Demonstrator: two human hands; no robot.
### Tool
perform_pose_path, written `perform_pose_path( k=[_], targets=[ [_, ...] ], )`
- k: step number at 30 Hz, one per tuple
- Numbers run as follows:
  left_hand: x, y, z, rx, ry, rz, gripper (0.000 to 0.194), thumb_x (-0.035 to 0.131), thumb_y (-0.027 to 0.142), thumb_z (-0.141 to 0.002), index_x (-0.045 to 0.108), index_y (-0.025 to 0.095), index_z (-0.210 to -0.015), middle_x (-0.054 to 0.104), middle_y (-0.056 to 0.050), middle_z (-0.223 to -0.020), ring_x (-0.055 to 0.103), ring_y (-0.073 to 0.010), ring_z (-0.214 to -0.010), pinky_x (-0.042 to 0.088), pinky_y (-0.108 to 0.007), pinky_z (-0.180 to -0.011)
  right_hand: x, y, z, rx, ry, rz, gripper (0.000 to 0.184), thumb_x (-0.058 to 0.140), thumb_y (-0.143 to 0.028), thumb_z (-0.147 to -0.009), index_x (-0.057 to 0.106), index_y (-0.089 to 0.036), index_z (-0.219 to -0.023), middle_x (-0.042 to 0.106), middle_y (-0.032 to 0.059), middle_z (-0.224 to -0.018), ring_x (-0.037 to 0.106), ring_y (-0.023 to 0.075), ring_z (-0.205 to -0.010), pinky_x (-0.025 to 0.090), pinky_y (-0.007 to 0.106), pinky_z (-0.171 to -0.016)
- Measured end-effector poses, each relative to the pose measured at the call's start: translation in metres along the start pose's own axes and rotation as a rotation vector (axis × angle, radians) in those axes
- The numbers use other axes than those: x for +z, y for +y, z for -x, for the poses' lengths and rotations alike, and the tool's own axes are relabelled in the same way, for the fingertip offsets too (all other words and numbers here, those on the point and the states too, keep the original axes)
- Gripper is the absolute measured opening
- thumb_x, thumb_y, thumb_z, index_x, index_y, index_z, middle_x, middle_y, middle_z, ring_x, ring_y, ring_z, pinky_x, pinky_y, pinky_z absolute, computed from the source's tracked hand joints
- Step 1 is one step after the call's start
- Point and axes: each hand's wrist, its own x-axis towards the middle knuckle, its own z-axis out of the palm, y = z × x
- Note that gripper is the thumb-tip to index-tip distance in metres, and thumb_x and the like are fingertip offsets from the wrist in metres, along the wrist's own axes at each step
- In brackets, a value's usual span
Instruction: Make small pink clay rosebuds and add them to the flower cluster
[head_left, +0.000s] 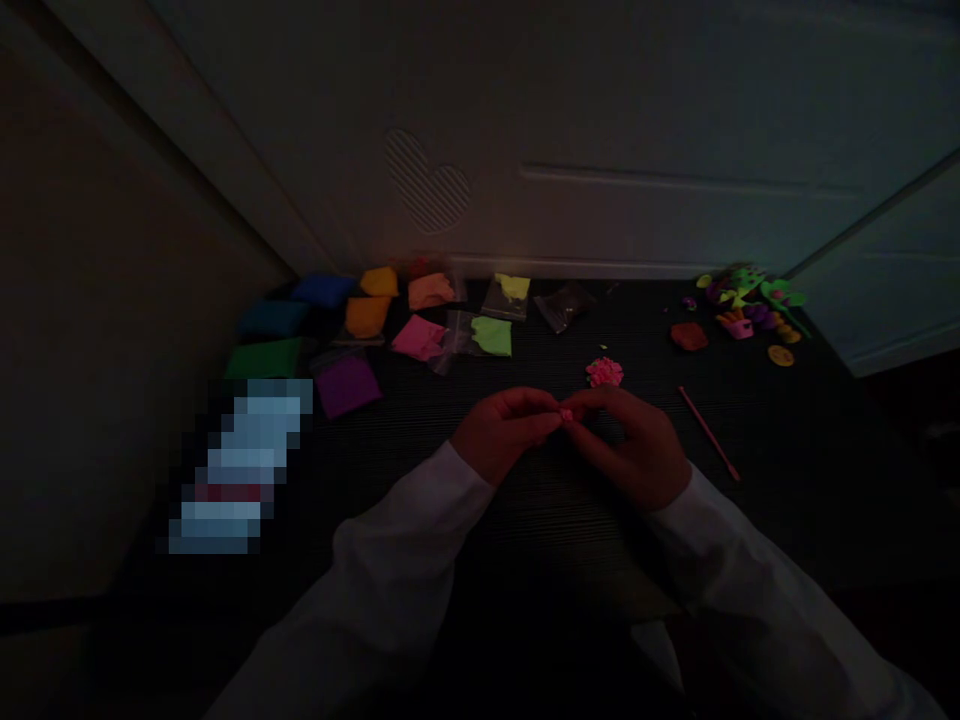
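Observation:
Between the fingertips of both hands is a small piece of pink modelling clay [567, 415]. My left hand [510, 430] pinches it from the left, and my right hand [630, 440] grips it from the right. Just beyond my right fingers lies a pink clay flower [604, 373] with a ruffled surface. A thin pink modelling stick [709, 433] rests on the dark table to the right of my right hand. The light is dim, so the fine shape of the held piece is hard to make out.
Packets of coloured clay, such as purple [347, 384], pink [420, 338] and light green [491, 336], line the back left. A blurred bright screen [240, 470] lies at left. Small clay figures [750, 300] and a red lump [688, 336] sit at back right, before a panel wall [600, 120].

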Motion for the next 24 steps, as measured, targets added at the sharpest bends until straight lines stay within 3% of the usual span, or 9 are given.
perform_pose_path(
  k=[7,24],
  targets=[
    [0.0004,-0.0004,0.0001,0.032,0.014,-0.038,0.015,0.069,0.017,-0.055,0.06,0.014,-0.067,0.058,0.002,-0.062,0.048,-0.0056,-0.055,0.032,-0.02,-0.052,-0.0006,0.0007,-0.0008,-0.019,0.015,0.045,0.014,0.051,-0.019,-0.076,0.053,-0.018,-0.09,0.057,0.0,-0.078,0.052,0.0094,-0.071,0.042,0.023,-0.067],
    [0.0021,-0.0004,0.0014,-0.007,-0.012,0.036,0.015,0.068,0.016,-0.055,0.06,0.014,-0.067,0.057,0.0,-0.065,0.052,-0.0096,-0.064,0.036,-0.024,-0.059,0.0013,0.0003,0.0003,-0.012,0.026,0.04,0.014,0.053,-0.02,-0.074,0.052,-0.018,-0.087,0.056,0.0001,-0.076,0.052,0.0096,-0.071,0.042,0.023,-0.066]
  ],
)
